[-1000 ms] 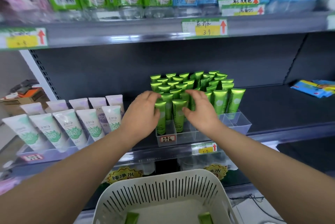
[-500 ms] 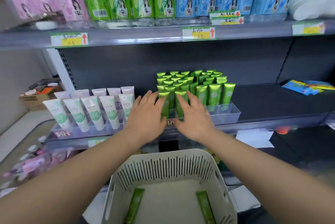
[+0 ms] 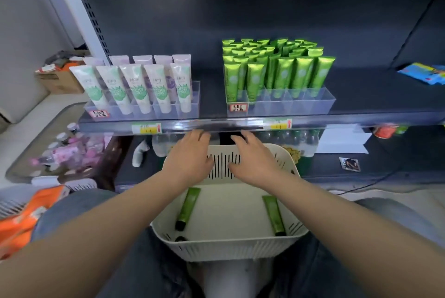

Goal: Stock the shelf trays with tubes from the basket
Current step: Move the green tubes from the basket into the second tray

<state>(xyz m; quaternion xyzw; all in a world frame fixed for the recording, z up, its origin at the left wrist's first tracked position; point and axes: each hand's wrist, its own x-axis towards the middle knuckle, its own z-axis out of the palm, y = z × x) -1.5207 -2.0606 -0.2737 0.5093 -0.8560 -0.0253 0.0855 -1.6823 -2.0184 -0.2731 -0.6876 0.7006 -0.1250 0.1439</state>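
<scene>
Head view: near the shelf's left end stands a tray of white tubes point(image 3: 187, 114), no part of this job. Below the shelf's front edge the left hand point(image 3: 190, 156) hovers over the basket point(image 3: 228, 248), its grip slack, fingers apart, on nothing. Two green tubes point(image 3: 189, 207) lie flat on the basket floor, one at each side. The right hand point(image 3: 254, 159) hovers likewise, empty. Up right, the green tray point(image 3: 301, 107) shows bare front slots. I judge this a fetching step: each hand must drop, pinch a tube, then stand it cap-down in a slot.
</scene>
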